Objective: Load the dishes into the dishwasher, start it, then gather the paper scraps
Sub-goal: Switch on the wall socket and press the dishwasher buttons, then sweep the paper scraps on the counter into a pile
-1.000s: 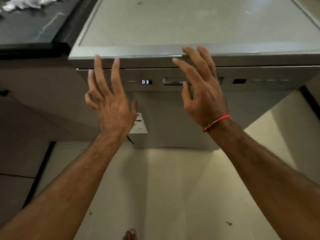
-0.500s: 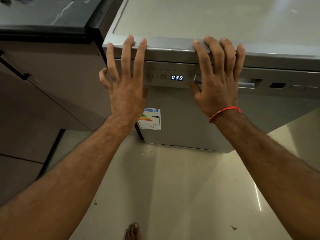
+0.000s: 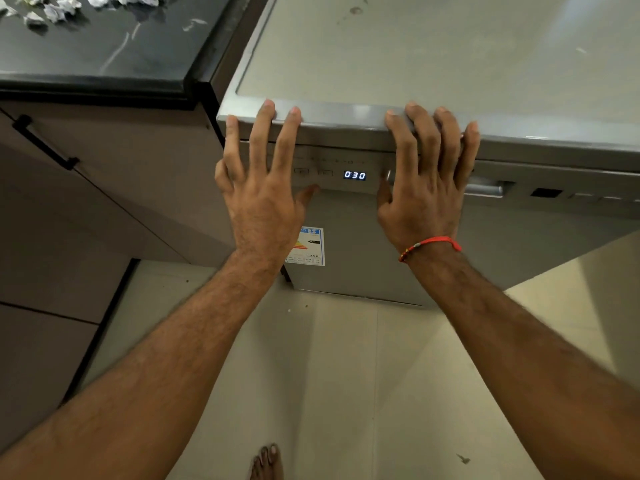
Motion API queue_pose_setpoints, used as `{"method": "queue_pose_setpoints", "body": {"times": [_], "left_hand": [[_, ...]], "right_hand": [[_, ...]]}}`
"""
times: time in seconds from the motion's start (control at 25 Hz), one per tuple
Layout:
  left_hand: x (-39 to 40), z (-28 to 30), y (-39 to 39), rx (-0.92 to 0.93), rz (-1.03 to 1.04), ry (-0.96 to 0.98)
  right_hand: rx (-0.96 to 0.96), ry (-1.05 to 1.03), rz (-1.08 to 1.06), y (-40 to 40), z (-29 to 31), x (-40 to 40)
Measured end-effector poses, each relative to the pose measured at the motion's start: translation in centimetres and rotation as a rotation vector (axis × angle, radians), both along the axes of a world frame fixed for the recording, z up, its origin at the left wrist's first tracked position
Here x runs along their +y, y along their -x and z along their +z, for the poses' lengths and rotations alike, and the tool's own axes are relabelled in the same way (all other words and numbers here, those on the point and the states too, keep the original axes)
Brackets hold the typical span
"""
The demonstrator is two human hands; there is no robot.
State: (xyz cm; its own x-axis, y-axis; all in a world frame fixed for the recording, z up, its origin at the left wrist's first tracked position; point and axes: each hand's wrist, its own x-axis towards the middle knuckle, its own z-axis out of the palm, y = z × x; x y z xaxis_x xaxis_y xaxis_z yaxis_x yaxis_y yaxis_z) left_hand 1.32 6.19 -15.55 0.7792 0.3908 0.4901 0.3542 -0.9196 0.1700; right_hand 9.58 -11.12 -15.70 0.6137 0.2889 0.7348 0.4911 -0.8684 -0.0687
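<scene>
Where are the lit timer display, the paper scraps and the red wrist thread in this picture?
timer display (image 3: 354, 175), head view: on the glowing digits 0:30.
paper scraps (image 3: 57, 12), head view: on one crumpled white scrap on the dark counter.
red wrist thread (image 3: 437, 241), head view: on the red strand across the right wrist.

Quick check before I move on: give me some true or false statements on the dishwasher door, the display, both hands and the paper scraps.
1. The dishwasher door is shut. True.
2. The display reads 1:45. False: it reads 0:30.
3. Both hands lie flat against the door's top edge, left hand and right hand. True.
4. The right hand grips the door handle. False: its fingers are straight, holding nothing.
5. The paper scraps lie on the floor. False: they lie on the dark counter.
</scene>
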Motion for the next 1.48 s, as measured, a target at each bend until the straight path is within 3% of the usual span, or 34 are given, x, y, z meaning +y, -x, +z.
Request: {"method": "queue_pose_setpoints", "body": {"times": [0.32, 0.56, 0.76, 0.96, 1.08, 1.16, 1.32, 1.48], "left_hand": [[0.0, 4.6, 0.9, 0.064, -0.003, 0.130], [1.5, 8.5, 1.1, 0.303, -0.052, 0.126], [4.0, 12.2, 0.9, 0.471, -0.204, 0.233], [8.8, 14.4, 0.6, 0.740, -0.479, 0.357], [12.0, 15.3, 0.6, 0.753, -0.564, 0.470], [14.7, 16.6, 0.6, 0.665, -0.538, 0.486], [20.5, 18.7, 1.4, 0.503, -0.416, 0.452], [26.1, 19.8, 2.3, 0.431, -0.271, 0.435]], "right_hand": [[0.180, -0.107, -0.092, 1.9, 3.2, 1.1], [0.591, 0.039, -0.078, 2.3, 7.6, 0.3], [0.846, 0.197, -0.110, 1.9, 12.0, 1.1], [1.061, 0.149, -0.283, 0.3, 16.0, 3.8], [1.146, 0.144, -0.369, 0.7, 17.4, 6.5], [1.113, 0.140, -0.273, 0.8, 18.1, 9.6], [1.054, -0.036, 0.252, 1.5, 19.6, 18.7], [0.994, -0.206, 0.485, 0.7, 21.5, 27.3]]}}
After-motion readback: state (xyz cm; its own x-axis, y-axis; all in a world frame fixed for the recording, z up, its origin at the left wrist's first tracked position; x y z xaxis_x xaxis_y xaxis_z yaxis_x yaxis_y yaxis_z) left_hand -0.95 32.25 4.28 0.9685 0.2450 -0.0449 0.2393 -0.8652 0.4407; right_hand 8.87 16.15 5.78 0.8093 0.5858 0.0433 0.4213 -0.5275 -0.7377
